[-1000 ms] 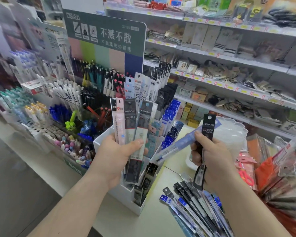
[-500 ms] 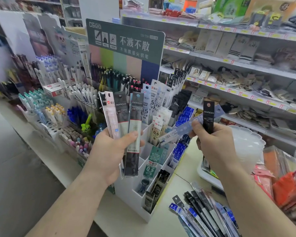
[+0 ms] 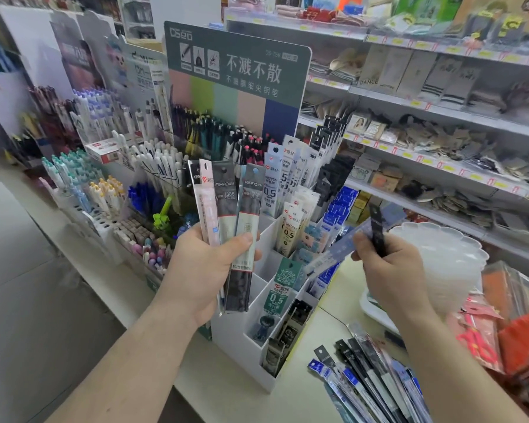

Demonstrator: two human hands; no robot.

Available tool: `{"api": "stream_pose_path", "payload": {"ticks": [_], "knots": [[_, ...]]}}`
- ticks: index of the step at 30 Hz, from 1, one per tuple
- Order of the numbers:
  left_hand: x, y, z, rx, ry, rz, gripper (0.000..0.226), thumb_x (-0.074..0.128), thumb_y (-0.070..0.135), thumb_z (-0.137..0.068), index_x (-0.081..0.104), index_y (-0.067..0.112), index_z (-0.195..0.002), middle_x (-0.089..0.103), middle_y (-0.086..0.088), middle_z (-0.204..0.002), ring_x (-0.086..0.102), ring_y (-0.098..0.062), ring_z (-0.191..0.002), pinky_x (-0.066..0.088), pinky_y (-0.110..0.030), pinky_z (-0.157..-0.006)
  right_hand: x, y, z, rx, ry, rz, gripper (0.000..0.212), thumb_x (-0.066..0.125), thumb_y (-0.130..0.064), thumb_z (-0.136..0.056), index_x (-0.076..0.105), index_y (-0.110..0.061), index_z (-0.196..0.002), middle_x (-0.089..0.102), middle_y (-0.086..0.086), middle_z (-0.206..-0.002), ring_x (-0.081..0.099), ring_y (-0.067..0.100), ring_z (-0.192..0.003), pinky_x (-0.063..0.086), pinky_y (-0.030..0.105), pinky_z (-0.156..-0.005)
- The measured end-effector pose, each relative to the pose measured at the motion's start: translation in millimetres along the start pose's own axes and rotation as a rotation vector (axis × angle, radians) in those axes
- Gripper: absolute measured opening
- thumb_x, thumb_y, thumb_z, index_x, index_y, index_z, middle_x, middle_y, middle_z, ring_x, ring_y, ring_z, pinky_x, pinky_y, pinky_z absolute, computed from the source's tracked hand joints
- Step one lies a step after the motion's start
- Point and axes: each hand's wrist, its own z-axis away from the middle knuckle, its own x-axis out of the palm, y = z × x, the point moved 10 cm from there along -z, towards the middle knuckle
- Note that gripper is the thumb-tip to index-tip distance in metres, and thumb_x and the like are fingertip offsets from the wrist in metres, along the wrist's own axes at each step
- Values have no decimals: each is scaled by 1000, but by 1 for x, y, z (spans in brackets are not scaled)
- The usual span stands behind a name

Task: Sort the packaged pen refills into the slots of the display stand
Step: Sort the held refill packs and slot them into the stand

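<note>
Cream laminate desk runs from lower centre toward the left, pale and slightly glossy. White display stand sits on it, stepped slots rising toward the back; most slots hold upright refill packs, several marked 0.5. Behind the stand, a green header board with white Chinese characters tops a rack of pens. More pen racks crowd the desk's left stretch. Grey floor lies beyond the desk edge at left.

Left hand holds a fan of packaged pen refills upright, just in front of the stand's left side; thumb presses across the front pack, fingers curl behind. Two grey packs read 1388, one pinkish pack beside them.

Right hand grips two packs: a dark pack standing up, and a blue translucent pack angled down-left toward the stand's right slots; both blurred.

Loose pile of refill packs, black and blue, lies flat on the desk at lower right. White scalloped tray sits behind the right hand. Red-orange packaged goods heap at far right. Store shelves with yellow price tags fill the background, stocked with socks and small accessories.
</note>
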Motion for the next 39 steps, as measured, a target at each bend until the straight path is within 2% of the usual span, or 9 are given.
{"api": "stream_pose_path", "payload": {"ticks": [1, 4, 9, 17, 20, 24, 28, 33, 39], "knots": [[1, 0, 0, 1, -2, -5, 16, 68, 0, -88, 70, 9, -102, 77, -10, -91, 75, -22, -70, 56, -26, -54, 7, 3, 1, -5, -20, 9, 30, 64, -19, -96, 63, -3, -71, 51, 17, -55, 41, 17, -52, 30, 30, -50], [3, 1, -1, 1, -11, -16, 16, 68, 1, -89, 70, 12, -100, 77, -8, -89, 75, -22, -70, 56, -26, -54, 26, 7, 3, -90, -77, 153, 35, 66, -16, -95, 57, -8, -62, 42, -4, -46, 35, 7, -46, 25, 18, -45], [4, 0, 0, 4, -11, -28, 15, 68, 1, -89, 70, 11, -99, 77, -4, -85, 75, -22, -70, 56, -26, -55, 36, 5, -1, -251, -51, 374, 41, 68, -14, -93, 48, -10, -58, 35, -11, -47, 30, 6, -44, 21, 21, -44], [8, -5, 3, -1, -23, -35, 16, 69, 1, -88, 70, 11, -101, 77, -8, -89, 75, -22, -72, 56, -26, -56, 67, 13, 8, -319, -134, 442, 36, 71, -15, -92, 53, -5, -62, 44, -1, -51, 38, 22, -47, 30, 28, -48], [9, -5, 4, 0, -27, -32, 17, 69, 2, -87, 69, 10, -102, 77, -8, -90, 75, -22, -73, 56, -26, -56, 65, 4, 9, -350, -123, 420, 38, 72, -14, -91, 50, -11, -60, 39, -6, -49, 36, 17, -45, 31, 27, -47], [9, -6, 3, 5, -20, -33, 18, 69, 2, -87, 68, 8, -104, 77, -9, -89, 75, -22, -72, 56, -26, -56, 60, 22, 6, -199, -128, 319, 42, 68, -19, -94, 48, -13, -58, 43, -4, -48, 32, 6, -43, 26, 22, -45], [19, -10, 4, 2, -60, -43, 17, 68, 0, -89, 68, 8, -104, 78, -7, -84, 75, -21, -70, 57, -26, -56, 70, 39, 8, -61, -178, 259, 46, 69, -21, -94, 44, -20, -55, 41, -5, -48, 36, 9, -45, 26, 20, -45], [24, -12, 3, 10, -70, -30, 15, 68, 0, -88, 69, 8, -102, 77, -8, -82, 74, -21, -68, 56, -25, -54, 74, 49, 12, -70, -230, 362, 26, 79, -25, -84, 61, -12, -70, 55, -6, -58, 43, 7, -54, 38, 28, -55], [35, -19, 4, 9, -92, -49, 16, 70, 1, -88, 71, 11, -100, 78, -5, -84, 75, -21, -72, 58, -28, -59, 63, 60, 22, 103, -259, 314, 28, 85, -32, -77, 57, -29, -73, 49, -12, -59, 47, 0, -54, 37, 16, -52]]}}
